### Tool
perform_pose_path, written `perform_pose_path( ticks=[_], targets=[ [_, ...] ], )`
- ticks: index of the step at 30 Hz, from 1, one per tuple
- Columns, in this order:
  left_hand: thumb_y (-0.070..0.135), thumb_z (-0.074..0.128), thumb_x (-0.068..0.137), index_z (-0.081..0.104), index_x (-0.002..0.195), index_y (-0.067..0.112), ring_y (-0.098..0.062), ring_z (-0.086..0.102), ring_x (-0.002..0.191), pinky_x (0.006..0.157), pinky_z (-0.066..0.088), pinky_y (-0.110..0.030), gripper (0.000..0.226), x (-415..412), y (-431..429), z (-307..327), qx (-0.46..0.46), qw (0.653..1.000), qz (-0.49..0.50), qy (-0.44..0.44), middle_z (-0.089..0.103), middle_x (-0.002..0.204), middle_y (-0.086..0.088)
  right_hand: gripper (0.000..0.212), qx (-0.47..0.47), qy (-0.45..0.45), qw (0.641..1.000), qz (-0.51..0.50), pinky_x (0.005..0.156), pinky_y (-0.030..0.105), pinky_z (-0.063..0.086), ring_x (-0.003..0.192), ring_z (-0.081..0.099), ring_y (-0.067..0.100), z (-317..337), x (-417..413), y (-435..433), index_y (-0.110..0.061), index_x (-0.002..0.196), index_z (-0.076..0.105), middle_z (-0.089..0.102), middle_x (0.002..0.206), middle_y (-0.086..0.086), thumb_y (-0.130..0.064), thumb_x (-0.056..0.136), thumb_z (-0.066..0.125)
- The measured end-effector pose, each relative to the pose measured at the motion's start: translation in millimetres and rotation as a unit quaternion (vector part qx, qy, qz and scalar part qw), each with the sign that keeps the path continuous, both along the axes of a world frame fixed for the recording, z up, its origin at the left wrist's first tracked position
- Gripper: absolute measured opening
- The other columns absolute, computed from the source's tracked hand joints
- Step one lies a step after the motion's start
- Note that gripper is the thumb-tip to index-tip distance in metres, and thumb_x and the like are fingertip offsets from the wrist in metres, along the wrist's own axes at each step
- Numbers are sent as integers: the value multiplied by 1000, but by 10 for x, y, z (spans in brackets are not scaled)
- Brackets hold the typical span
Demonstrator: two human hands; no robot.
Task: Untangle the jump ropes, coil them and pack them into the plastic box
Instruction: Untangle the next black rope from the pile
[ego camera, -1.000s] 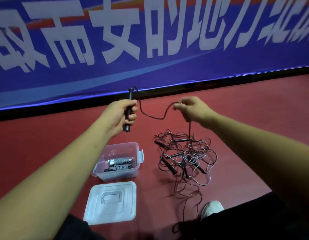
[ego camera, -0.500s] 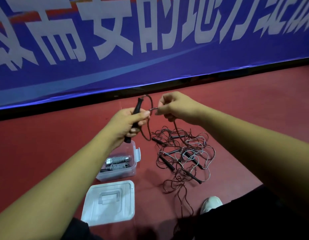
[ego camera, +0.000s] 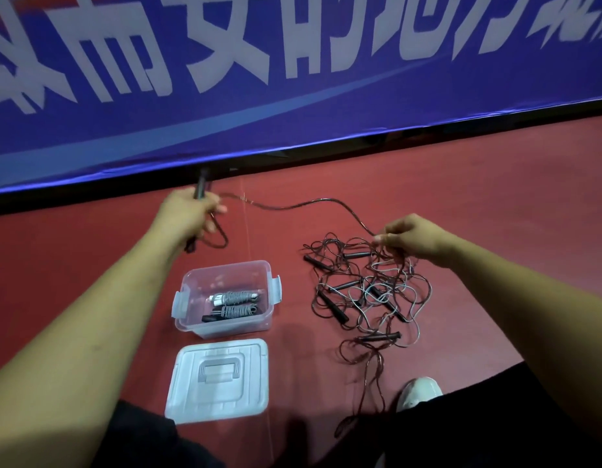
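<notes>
Gripping handle (ego camera: pixel 201 187) in left hand (ego camera: pixel 188 214), right hand (ego camera: pixel 411 236) pinching cord (ego camera: pixel 309 202) at tangle (ego camera: pixel 367 292); cord looks light, limp, snag-prone, so hold by stiff handles

Blue banner (ego camera: pixel 326 106): white Chinese characters, tops cropped; "的地方" legible

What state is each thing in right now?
Plastic box: open, two coiled ropes inside.
Lid: off, flat on floor near box.
Rope pile: tangled on floor.
Left hand: grips black handle.
Right hand: pinches cord at pile's edge.
Cord: slack between hands.
</notes>
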State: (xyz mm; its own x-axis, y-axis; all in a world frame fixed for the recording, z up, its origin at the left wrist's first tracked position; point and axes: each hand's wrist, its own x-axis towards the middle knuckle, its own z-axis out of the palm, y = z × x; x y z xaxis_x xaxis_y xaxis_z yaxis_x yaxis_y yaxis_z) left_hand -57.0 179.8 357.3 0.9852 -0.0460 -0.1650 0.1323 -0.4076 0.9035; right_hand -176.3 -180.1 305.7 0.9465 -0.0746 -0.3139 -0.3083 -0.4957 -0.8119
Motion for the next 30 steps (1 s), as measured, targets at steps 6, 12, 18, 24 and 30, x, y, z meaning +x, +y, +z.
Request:
perform_pose_path(
  ticks=[6,12,18,24,30],
  targets=[
    [15,57,97,65,90,19,-12,62,48,47,33,-23,11,-280,-285,8,95,986,-121,-58,74,81,-8,18,-112,-90,981,132,66,33,51,65,61,19,352,82,693,-13,93,77,71,76,5,-28,92,68],
    [22,55,100,66,104,18,-12,52,46,46,31,-21,13,-574,-505,89,21,952,-305,-17,67,68,2,24,-23,-197,973,119,44,16,25,43,30,3,655,95,1052,-5,83,72,39,47,-11,-25,94,66],
    [6,49,99,55,82,9,-5,31,36,36,18,-14,18,-438,-426,174,-170,971,-171,-7,42,60,0,22,-10,-106,980,171,70,27,43,67,52,11,484,127,782,-8,82,62,60,72,3,-21,99,58],
    [4,44,99,51,80,8,-3,28,34,33,17,-10,21,-285,-259,110,-288,955,-63,24,36,63,-2,16,51,-1,988,142,77,32,47,75,56,22,180,178,350,-5,85,57,58,77,13,-9,100,52],
    [4,46,100,48,78,10,-3,29,33,32,18,-12,22,-101,23,33,-276,959,55,5,35,64,-1,15,7,40,995,93,82,39,47,80,58,21,-139,156,23,-13,84,65,65,81,6,-12,97,59]
  ],
)
